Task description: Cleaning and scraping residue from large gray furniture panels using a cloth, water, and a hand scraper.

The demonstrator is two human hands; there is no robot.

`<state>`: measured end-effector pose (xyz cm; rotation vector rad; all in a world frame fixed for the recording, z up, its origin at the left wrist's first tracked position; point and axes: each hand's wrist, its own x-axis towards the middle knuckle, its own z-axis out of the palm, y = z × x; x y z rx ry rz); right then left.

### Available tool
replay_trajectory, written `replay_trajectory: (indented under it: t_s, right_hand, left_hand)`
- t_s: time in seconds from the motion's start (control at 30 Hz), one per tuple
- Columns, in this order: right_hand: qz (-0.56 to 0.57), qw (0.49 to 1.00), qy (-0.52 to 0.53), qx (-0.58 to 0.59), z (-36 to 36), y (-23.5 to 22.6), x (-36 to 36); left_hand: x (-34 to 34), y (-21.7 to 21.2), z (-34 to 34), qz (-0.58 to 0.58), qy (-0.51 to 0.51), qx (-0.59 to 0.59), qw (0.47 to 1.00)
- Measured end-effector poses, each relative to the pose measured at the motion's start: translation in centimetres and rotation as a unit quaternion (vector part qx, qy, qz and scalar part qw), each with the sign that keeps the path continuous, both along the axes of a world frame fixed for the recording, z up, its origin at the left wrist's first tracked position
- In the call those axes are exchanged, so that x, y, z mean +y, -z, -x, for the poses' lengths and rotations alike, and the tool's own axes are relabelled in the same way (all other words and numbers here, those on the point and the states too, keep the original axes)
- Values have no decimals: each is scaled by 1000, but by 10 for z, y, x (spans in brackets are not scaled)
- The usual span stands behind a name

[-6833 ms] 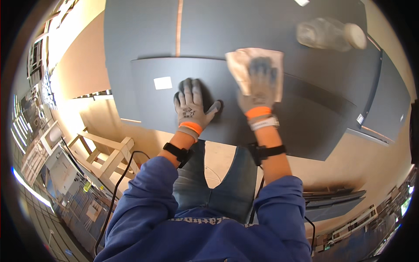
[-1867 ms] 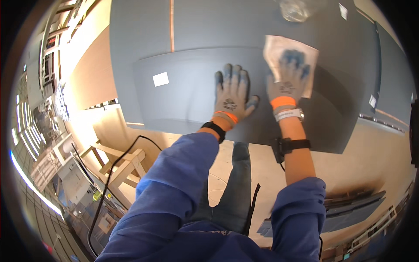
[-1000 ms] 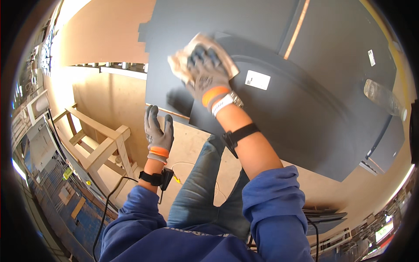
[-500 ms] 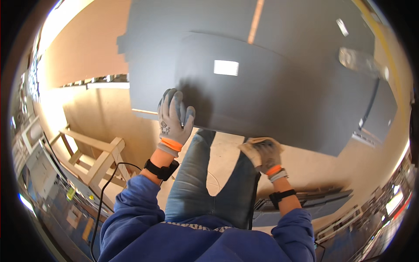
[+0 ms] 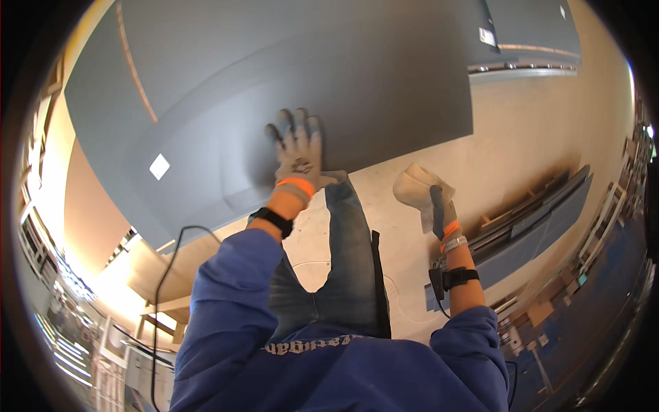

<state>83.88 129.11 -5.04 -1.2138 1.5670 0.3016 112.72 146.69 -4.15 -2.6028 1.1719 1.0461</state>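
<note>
A large dark grey panel (image 5: 384, 96) spreads out in front of me, with a small white label (image 5: 159, 167) on its left part. My left hand (image 5: 301, 154), in a grey glove, lies flat on the panel close to its near edge, fingers stretched and holding nothing. Off to the right, beyond that near edge, my gloved right hand (image 5: 443, 206) is closed round a bunched beige cloth (image 5: 417, 187). The cloth hangs apart from the panel, and part of the right hand's fingers is hidden by it.
Several grey boards (image 5: 528, 230) lean or lie stacked at the right. Another grey panel (image 5: 535, 24) with a copper-coloured strip is at the far right. A black cable (image 5: 158, 288) runs along my left side, near a wooden frame (image 5: 168, 305).
My view has turned to the right. The left hand has gone from the panel's edge onto its surface. My right hand has moved away from the near edge with the cloth.
</note>
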Motion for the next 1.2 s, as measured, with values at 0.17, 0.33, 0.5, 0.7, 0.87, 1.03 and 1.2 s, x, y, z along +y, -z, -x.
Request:
replay_trajectory:
  t_s: [0.17,0.33,0.5,0.7,0.87,1.03,1.2]
  right_hand:
    - [45,991,50,-119,43,10,-34]
    - [-4,996,61,-71,59,7,-41]
    - [32,999,-2,-34,66,3,-32]
    - [5,998,13,-59,37,3,-26]
    - [73,986,98,-112,51,58,-30]
    - [123,811,-566,81,15,116,14]
    - [-125,990,-6,-66,-67,90,126]
  left_hand:
    - [1,14,22,42,-5,-24,999]
    - [18,20,29,-7,68,-142,987]
    - [20,43,50,-100,73,-117,985]
    - [24,27,45,-68,40,-116,990]
    - [1,-9,-11,117,34,-34,992]
    - [-57,10,-123,64,-46,-214,974]
    - [-38,11,-124,-67,-66,-164,982]
